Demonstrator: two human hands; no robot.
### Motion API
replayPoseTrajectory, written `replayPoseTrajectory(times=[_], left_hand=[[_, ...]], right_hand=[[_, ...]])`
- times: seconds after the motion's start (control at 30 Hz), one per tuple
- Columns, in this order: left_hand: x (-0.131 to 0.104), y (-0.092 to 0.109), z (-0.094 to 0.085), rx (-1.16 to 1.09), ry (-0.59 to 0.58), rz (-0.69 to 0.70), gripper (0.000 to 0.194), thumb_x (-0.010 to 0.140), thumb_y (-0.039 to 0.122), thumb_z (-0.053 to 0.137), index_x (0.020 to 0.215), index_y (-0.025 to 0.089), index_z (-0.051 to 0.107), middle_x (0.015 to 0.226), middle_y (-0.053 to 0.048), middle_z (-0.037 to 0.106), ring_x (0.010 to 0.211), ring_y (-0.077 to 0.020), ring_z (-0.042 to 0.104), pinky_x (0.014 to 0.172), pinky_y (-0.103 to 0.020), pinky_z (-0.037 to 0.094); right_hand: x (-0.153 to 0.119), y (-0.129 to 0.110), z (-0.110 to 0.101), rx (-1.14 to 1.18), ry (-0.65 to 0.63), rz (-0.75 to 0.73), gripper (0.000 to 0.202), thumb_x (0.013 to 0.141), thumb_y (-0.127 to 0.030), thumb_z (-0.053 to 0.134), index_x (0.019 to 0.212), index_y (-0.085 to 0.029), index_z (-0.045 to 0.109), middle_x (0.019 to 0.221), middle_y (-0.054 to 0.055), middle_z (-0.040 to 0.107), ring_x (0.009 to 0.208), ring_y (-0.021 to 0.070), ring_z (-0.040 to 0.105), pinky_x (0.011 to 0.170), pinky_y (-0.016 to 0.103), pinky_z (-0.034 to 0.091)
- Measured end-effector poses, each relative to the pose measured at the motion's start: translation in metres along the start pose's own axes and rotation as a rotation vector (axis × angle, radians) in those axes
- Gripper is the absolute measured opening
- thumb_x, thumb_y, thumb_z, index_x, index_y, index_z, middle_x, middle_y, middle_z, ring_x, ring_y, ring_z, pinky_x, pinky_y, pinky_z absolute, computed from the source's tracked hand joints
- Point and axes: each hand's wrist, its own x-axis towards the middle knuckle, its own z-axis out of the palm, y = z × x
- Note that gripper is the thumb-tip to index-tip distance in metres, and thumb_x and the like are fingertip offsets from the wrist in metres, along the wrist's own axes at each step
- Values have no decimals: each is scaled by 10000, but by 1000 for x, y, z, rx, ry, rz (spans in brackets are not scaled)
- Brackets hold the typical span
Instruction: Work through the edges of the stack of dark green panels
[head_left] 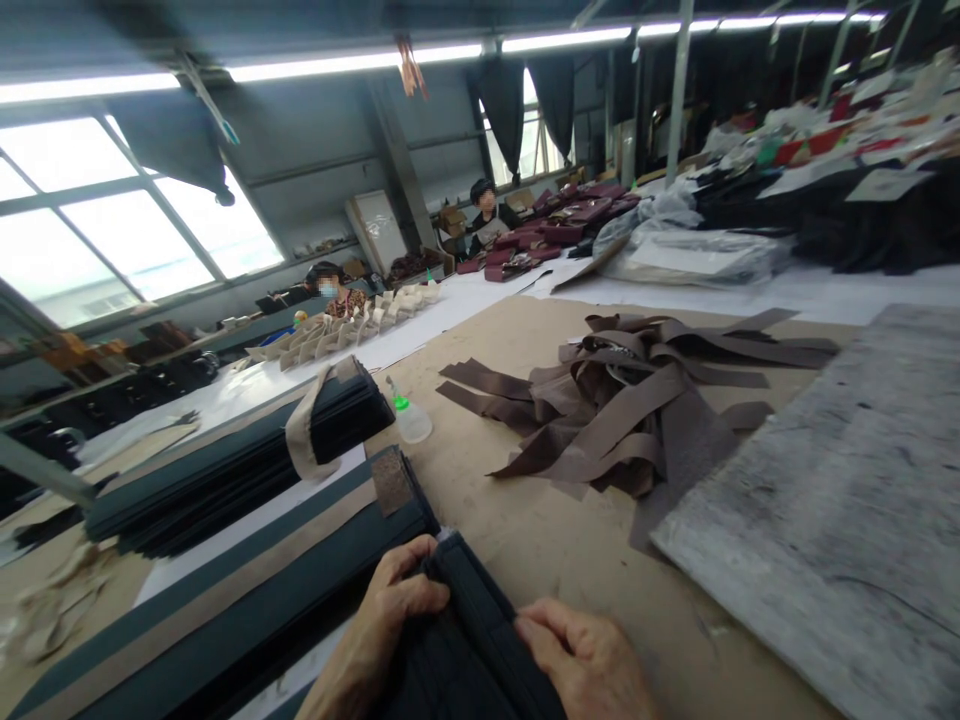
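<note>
Fluorescent tubes (352, 62) and wide windows (112, 220) light a long workshop, where a brown worktop (540, 540) of scuffed, board-like material fills the foreground. No brand, label or writing can be read anywhere.

At the bottom edge, both of the person's hands grip a dark panel (480, 640), flat, stiff-looking and navy to black. The left hand (390, 610) curls its fingers over the panel's upper left corner, thumb side pressed to the edge. The right hand (585, 660) lies on the panel's right edge, fingers bent and held close together. The panel rests on the worktop between the two hands, its far corner pointing away from the camera.

Just beside the left hand, long dark panels (225, 590) edged with tan strips lie in a stack; a second stack (240, 450) behind it is bound with a tan band. A small clear squeeze bottle (410, 415) with a green cap stands near the stacks; its contents cannot be made out. A loose heap of brown strips (630, 400), thin and limp, sprawls mid-table. A grey weathered slab (840, 520) lies to the right.

Farther back, cream folded pieces (352, 325) sit in a row, maroon boxes (570, 225) pile up, and two seated workers (484, 215) face the tables.
</note>
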Motion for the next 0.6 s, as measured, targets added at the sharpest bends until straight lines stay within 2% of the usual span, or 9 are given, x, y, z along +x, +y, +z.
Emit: replayPoseTrajectory(times=[0.1,0.2,0.27,0.43,0.6], left_hand=[[7,-6,-7,1,-92,29,213,532,188,559,735,123,566,566,-21,551,562,-206,564,550,-291,435],[10,-7,-9,2,-126,30,182,531,174,547,707,127,549,559,-21,546,534,-193,548,520,-275,414],[8,-5,-7,1,-105,16,180,522,176,551,697,129,548,547,-19,547,522,-187,542,513,-271,415],[-3,6,4,21,46,-31,213,490,168,566,701,141,578,536,-10,575,488,-153,524,513,-257,432],[-7,11,10,-17,39,-22,173,466,161,578,638,145,583,517,5,563,476,-146,522,496,-245,431]], right_hand=[[0,-3,0,-45,45,0,498,570,-559,326,616,-151,608,503,7,393,498,142,362,474,259,252],[0,0,1,-46,52,-13,464,604,-537,356,631,-154,618,517,9,445,506,145,398,473,249,276],[1,4,2,-26,76,-54,395,631,-494,387,626,-163,603,528,7,483,508,141,421,472,240,292],[1,9,6,-8,110,-137,219,669,-359,470,583,-180,561,520,-10,534,498,129,464,469,218,312],[0,5,8,13,144,-125,136,686,-238,515,570,-171,536,500,-31,518,476,105,445,452,200,294]])
